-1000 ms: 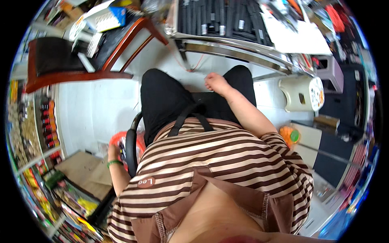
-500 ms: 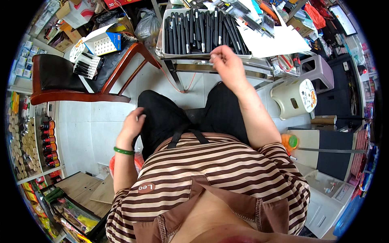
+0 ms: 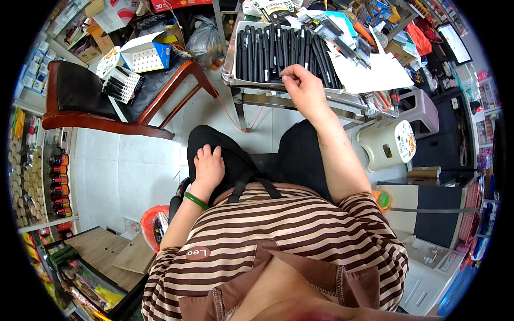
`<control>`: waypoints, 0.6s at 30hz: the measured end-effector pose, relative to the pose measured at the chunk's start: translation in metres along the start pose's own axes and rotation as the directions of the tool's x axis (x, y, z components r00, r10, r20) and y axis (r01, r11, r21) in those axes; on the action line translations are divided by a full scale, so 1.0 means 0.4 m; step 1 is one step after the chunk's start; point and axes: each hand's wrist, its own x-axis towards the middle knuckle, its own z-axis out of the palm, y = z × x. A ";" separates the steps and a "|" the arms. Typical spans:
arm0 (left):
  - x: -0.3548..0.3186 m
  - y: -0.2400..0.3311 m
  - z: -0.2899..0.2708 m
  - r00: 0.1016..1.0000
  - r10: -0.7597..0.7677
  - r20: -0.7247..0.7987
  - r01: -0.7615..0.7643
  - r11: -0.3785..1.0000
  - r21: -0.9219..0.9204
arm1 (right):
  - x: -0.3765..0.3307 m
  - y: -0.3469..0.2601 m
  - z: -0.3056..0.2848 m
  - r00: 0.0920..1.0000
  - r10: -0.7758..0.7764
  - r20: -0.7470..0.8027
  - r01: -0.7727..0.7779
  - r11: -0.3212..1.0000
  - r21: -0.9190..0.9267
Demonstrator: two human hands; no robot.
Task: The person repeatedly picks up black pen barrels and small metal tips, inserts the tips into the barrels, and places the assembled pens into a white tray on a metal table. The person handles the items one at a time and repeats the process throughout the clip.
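1. So, right hand (image 3: 305, 90) hangs at the near edge of the tray (image 3: 256, 84), fingers curled, thumb close to the index; can't tell if anything's pinched. Left hand (image 3: 209, 168) lies on the left thigh (image 3: 206, 135), fingers slightly spread, nothing visible in it.
2. Black pens (image 3: 273, 51) fill that white tray in a packed row, near ends toward its near edge, right-side ones slanted.
3. Likely light, stiff, smooth plastic: a bit slippery, may roll, not fragile. I'd pinch one by its near end; neighbours leave little room mid-barrel.
4. Tray sits by the near left corner of the table (image 3: 276, 100); white paper (image 3: 375, 77) to its right.
5. Left: chair (image 3: 115, 124) carrying an open box (image 3: 147, 55). Right: cream stool (image 3: 381, 144), greyish-purple stool (image 3: 424, 109). Pale tiled floor (image 3: 128, 160).
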 end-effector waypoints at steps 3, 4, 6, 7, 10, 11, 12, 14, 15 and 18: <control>0.004 0.003 -0.002 0.999 -0.010 0.031 0.010 1.000 -0.011 | 0.029 -0.030 0.025 0.993 -0.112 0.023 0.114 0.989 -0.096; 0.006 0.003 -0.004 0.999 -0.015 0.047 0.016 1.000 -0.016 | 0.045 -0.029 0.039 0.989 -0.143 0.042 0.147 0.981 -0.127; 0.006 0.003 -0.010 0.997 -0.028 0.076 0.029 0.999 -0.022 | 0.075 -0.041 0.063 0.975 -0.214 0.062 0.221 0.959 -0.179; 0.005 0.003 -0.012 0.995 -0.032 0.090 0.034 0.999 -0.025 | 0.092 -0.046 0.074 0.966 -0.248 0.074 0.258 0.944 -0.204; 0.004 0.004 -0.011 0.995 -0.025 0.101 0.028 0.999 -0.028 | 0.166 -0.046 0.102 0.934 -0.346 0.089 0.354 0.869 -0.346; 0.004 0.003 -0.009 0.995 -0.021 0.102 0.024 0.999 -0.027 | 0.196 -0.044 0.111 0.912 -0.398 0.096 0.400 0.819 -0.412; 0.004 0.002 -0.007 0.995 -0.012 0.097 0.016 0.999 -0.038 | 0.229 -0.041 0.118 0.910 -0.399 0.114 0.405 0.797 -0.448; 0.006 0.001 0.001 0.996 0.004 0.086 0.001 0.998 -0.060 | 0.287 -0.042 0.136 0.935 -0.333 0.123 0.349 0.802 -0.484; 0.006 0.000 0.000 0.996 0.009 0.090 -0.003 0.998 -0.062 | 0.308 -0.047 0.142 0.949 -0.276 0.152 0.314 0.809 -0.496; 0.004 -0.002 0.000 0.995 0.019 0.095 -0.013 0.998 -0.068 | 0.343 -0.061 0.150 0.941 -0.126 0.313 0.294 0.763 -0.576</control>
